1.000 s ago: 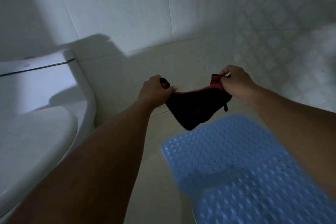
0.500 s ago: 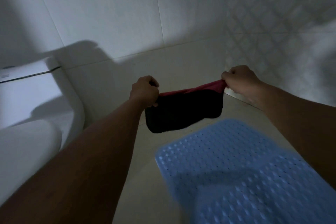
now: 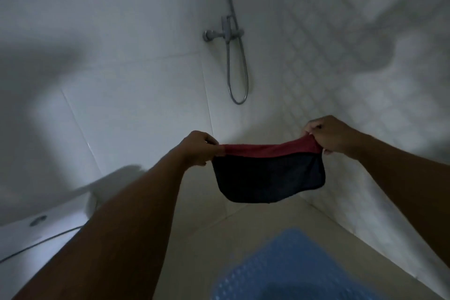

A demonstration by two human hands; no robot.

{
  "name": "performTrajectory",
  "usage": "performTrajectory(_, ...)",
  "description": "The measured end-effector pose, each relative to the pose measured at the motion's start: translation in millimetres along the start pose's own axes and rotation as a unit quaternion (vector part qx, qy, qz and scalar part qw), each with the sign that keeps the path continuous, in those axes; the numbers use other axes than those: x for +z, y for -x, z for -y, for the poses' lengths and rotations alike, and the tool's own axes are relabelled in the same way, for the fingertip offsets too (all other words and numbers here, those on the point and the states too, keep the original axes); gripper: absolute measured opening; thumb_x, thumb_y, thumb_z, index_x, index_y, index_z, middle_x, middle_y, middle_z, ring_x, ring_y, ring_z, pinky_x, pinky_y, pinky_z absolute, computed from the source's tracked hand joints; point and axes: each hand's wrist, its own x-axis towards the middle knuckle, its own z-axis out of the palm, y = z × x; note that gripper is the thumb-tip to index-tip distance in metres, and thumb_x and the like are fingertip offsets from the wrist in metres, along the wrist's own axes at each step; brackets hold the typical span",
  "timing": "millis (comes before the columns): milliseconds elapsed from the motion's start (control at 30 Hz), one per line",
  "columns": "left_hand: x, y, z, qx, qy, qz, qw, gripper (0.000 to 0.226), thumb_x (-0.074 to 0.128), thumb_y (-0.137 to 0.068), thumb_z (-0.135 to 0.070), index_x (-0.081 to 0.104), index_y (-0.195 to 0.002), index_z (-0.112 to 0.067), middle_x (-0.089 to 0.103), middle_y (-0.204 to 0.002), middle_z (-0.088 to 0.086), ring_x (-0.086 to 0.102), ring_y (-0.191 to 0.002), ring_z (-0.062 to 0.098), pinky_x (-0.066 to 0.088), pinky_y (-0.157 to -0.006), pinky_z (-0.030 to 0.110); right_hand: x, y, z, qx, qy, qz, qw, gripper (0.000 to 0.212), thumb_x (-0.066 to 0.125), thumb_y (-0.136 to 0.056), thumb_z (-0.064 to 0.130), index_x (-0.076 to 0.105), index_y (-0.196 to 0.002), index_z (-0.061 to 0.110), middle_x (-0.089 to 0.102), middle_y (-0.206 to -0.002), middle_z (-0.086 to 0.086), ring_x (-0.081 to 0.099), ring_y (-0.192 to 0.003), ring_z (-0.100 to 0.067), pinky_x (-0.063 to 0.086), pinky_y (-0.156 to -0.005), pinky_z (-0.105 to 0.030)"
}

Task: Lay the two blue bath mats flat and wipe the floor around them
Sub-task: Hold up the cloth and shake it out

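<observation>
A dark cloth (image 3: pixel 269 178) with a red top edge hangs stretched in the air between my hands. My left hand (image 3: pixel 198 148) pinches its left corner and my right hand (image 3: pixel 326 135) pinches its right corner. Below the cloth, a blue perforated bath mat (image 3: pixel 292 268) lies on the beige floor (image 3: pixel 194 251) at the bottom of the view. Only its far end shows. A second mat is not in view.
A white toilet tank (image 3: pixel 36 231) stands at the lower left. A shower mixer with a looped hose (image 3: pixel 233 56) hangs on the tiled wall ahead. A patterned tiled wall (image 3: pixel 353 80) closes the right side, meeting the floor close to the mat.
The view has tilted upward, so the shower fitting shows and less of the mat and toilet. My hands have pulled the cloth wider and flatter between them.
</observation>
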Motion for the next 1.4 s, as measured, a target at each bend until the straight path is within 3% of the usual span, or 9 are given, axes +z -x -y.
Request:
performTrajectory(100,-75,2,-84,0.031,-0.095,0.032,0.994,0.033,0.091,-0.074,-0.022,0.071,-0.099,-0.014,0.069,-0.095,0.004,0.063,-0.084,0.016,0.050,-0.068,0.025,-82,-3,76,0.052,0.008,0.003,0.999,0.026,0.048,-0.093,0.005,0.072,-0.081,0.007,0.069,-0.086,-0.015,0.066,-0.073,-0.032,0.052,-0.055,-0.031)
performTrajectory(267,-158,-2,-197,0.105,-0.155,0.028,0.982,0.010,0.074,-0.093,-0.025,0.070,-0.090,-0.016,0.074,-0.084,0.001,0.065,-0.076,0.009,0.044,-0.060,0.021,-185,6,159,0.090,0.013,-0.022,0.996,0.037,0.040,-0.099,0.021,0.066,-0.089,-0.002,0.065,-0.085,-0.019,0.062,-0.073,-0.030,0.055,-0.069,-0.039)
performTrajectory(500,-146,-32,-317,0.188,-0.157,0.045,0.968,0.019,0.058,-0.102,-0.029,0.065,-0.089,-0.016,0.071,-0.083,0.004,0.067,-0.080,0.019,0.050,-0.066,0.029,-286,35,181,0.123,0.085,0.018,0.989,0.069,0.063,-0.062,0.086,0.063,-0.063,0.017,0.065,-0.062,0.006,0.063,-0.062,-0.013,0.052,-0.058,-0.027)
performTrajectory(700,-75,-46,-414,0.235,-0.167,0.107,0.952,0.029,0.054,-0.102,-0.034,0.061,-0.078,-0.021,0.071,-0.082,0.002,0.061,-0.072,0.019,0.043,-0.054,0.026,-388,74,130,0.154,0.166,-0.032,0.974,0.036,0.065,-0.094,0.039,0.061,-0.081,0.006,0.057,-0.085,-0.010,0.055,-0.073,-0.024,0.051,-0.060,-0.032)
performTrajectory(900,-4,-35,-522,0.304,-0.177,0.148,0.924,0.028,0.053,-0.099,-0.039,0.066,-0.086,-0.017,0.067,-0.097,0.010,0.066,-0.084,0.030,0.056,-0.064,0.035,-485,137,104,0.220,0.183,-0.089,0.954,0.034,0.066,-0.095,0.030,0.058,-0.070,0.009,0.050,-0.074,-0.009,0.045,-0.065,-0.023,0.038,-0.058,-0.029)
performTrajectory(1033,38,-26,-586,0.363,-0.169,0.184,0.898,0.029,0.054,-0.099,-0.040,0.061,-0.076,-0.024,0.058,-0.083,0.005,0.062,-0.080,0.029,0.054,-0.062,0.032,-535,182,96,0.256,0.188,-0.159,0.935,0.025,0.069,-0.093,0.023,0.063,-0.077,0.005,0.056,-0.077,-0.013,0.052,-0.072,-0.025,0.041,-0.066,-0.033)
performTrajectory(1167,81,-17,-648,0.424,-0.146,0.232,0.863,0.033,0.056,-0.100,-0.041,0.058,-0.071,-0.026,0.055,-0.075,0.001,0.054,-0.068,0.020,0.047,-0.052,0.030,-573,226,89,0.305,0.184,-0.232,0.905,0.013,0.067,-0.092,0.013,0.059,-0.083,0.008,0.059,-0.088,-0.014,0.056,-0.078,-0.027,0.045,-0.066,-0.035)
performTrajectory(1300,126,7,-707,0.493,-0.138,0.291,0.808,0.030,0.057,-0.100,-0.046,0.062,-0.079,-0.026,0.065,-0.085,0.007,0.064,-0.080,0.024,0.054,-0.065,0.035,-585,275,93,0.375,0.166,-0.300,0.861,0.011,0.061,-0.093,0.008,0.063,-0.103,0.012,0.068,-0.106,-0.015,0.069,-0.094,-0.036,0.058,-0.078,-0.045)
performTrajectory(1400,159,38,-746,0.557,-0.112,0.331,0.753,0.030,0.058,-0.098,-0.048,0.065,-0.081,-0.025,0.068,-0.084,0.007,0.067,-0.083,0.025,0.053,-0.064,0.034,-581,318,103,0.448,0.145,-0.334,0.816,0.015,0.052,-0.099,0.011,0.064,-0.107,0.013,0.071,-0.100,-0.018,0.068,-0.075,-0.031,0.056,-0.065,-0.039)
